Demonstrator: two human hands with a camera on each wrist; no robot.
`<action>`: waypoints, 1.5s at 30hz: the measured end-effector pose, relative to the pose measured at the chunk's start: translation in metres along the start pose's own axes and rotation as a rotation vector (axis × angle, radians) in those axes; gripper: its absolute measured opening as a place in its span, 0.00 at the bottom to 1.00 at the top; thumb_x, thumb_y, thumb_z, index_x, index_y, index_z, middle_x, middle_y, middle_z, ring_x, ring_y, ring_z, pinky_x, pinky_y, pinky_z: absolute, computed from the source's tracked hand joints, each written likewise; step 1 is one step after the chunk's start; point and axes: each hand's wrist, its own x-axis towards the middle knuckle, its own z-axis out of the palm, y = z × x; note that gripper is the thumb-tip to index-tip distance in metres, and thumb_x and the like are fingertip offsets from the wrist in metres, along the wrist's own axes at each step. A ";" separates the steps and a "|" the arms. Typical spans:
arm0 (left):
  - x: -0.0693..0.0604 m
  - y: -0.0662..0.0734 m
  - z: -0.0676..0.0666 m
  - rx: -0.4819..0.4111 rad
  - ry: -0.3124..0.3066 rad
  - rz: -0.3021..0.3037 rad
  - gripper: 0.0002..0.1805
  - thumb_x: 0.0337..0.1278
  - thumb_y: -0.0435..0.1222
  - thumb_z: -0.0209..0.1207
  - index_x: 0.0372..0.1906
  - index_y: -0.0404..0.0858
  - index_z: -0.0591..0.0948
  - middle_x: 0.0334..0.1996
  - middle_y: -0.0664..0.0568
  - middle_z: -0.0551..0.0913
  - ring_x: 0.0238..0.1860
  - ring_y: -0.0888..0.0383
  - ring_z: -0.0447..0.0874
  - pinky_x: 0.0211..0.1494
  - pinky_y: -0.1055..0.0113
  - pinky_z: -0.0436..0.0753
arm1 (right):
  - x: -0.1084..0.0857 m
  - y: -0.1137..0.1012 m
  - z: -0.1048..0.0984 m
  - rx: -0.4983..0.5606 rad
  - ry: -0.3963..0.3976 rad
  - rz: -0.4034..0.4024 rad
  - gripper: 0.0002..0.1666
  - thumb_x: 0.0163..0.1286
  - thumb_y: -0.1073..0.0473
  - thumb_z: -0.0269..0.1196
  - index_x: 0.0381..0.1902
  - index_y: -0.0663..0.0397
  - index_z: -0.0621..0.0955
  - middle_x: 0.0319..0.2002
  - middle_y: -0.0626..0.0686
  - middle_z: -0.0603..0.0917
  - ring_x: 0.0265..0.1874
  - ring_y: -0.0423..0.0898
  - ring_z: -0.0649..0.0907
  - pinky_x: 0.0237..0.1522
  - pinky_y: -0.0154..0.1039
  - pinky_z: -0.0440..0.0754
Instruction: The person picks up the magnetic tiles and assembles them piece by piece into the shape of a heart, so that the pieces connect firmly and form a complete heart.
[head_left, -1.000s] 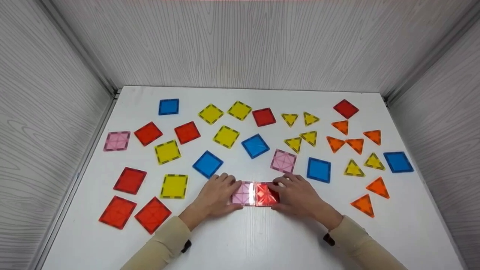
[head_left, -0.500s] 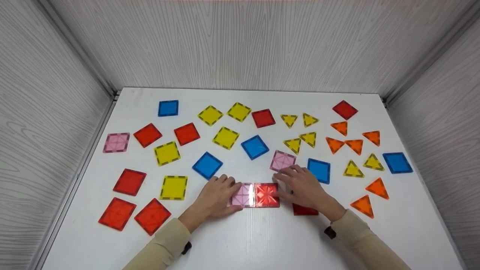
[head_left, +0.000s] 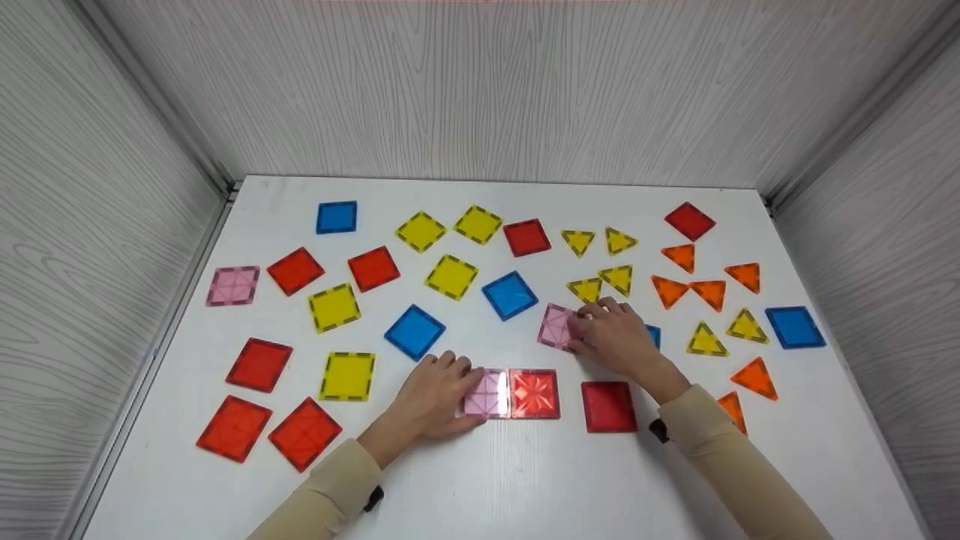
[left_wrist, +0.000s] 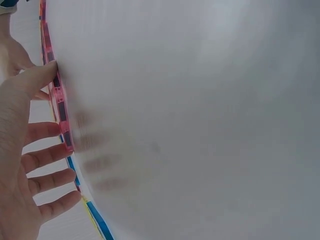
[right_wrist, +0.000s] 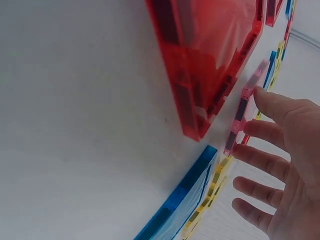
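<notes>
My left hand (head_left: 435, 394) holds a pink square magnetic tile (head_left: 493, 394) at the front middle of the table, thumb at its near edge and fingers at its far edge. That tile lies flat, side by side with a shiny red square tile (head_left: 535, 394). Farther right, my right hand (head_left: 615, 337) grips another pink square tile (head_left: 555, 327) between thumb and fingers; the palm hides part of it. In the right wrist view, the right thumb and fingers (right_wrist: 265, 157) meet that pink tile's edges (right_wrist: 239, 120). A blue tile (head_left: 655, 335) is mostly covered by the right hand.
A dark red square tile (head_left: 609, 407) lies below the right hand. Yellow triangles (head_left: 585, 289) are close beyond its fingers, orange triangles (head_left: 709, 294) to the right. Red, yellow and blue squares spread over the left and back of the white table (head_left: 450, 495). Grey panels (head_left: 480, 90) surround it.
My right hand has let go of the red tile, moved away and taken hold of the farther pink tile, which has shifted slightly. The dark red tile has come into view. My left hand stays put.
</notes>
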 end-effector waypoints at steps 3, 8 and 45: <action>0.001 0.001 -0.001 -0.003 -0.007 0.005 0.39 0.64 0.66 0.61 0.72 0.50 0.76 0.62 0.48 0.82 0.61 0.49 0.77 0.64 0.51 0.81 | -0.001 -0.006 0.001 0.022 -0.020 -0.019 0.28 0.75 0.41 0.66 0.67 0.43 0.83 0.65 0.55 0.84 0.69 0.59 0.77 0.68 0.63 0.79; 0.004 0.003 -0.003 -0.006 -0.013 0.018 0.39 0.64 0.66 0.60 0.73 0.50 0.76 0.62 0.48 0.82 0.61 0.50 0.77 0.64 0.52 0.81 | 0.000 -0.014 0.002 0.053 -0.030 -0.064 0.29 0.73 0.41 0.68 0.68 0.42 0.82 0.66 0.54 0.84 0.70 0.57 0.76 0.67 0.62 0.80; 0.116 -0.040 -0.020 -0.090 -0.054 -0.124 0.40 0.74 0.62 0.54 0.80 0.45 0.67 0.77 0.39 0.71 0.79 0.39 0.67 0.81 0.42 0.70 | -0.033 -0.045 0.008 0.032 -0.066 -0.088 0.38 0.67 0.36 0.71 0.72 0.38 0.79 0.72 0.52 0.79 0.71 0.58 0.77 0.66 0.62 0.82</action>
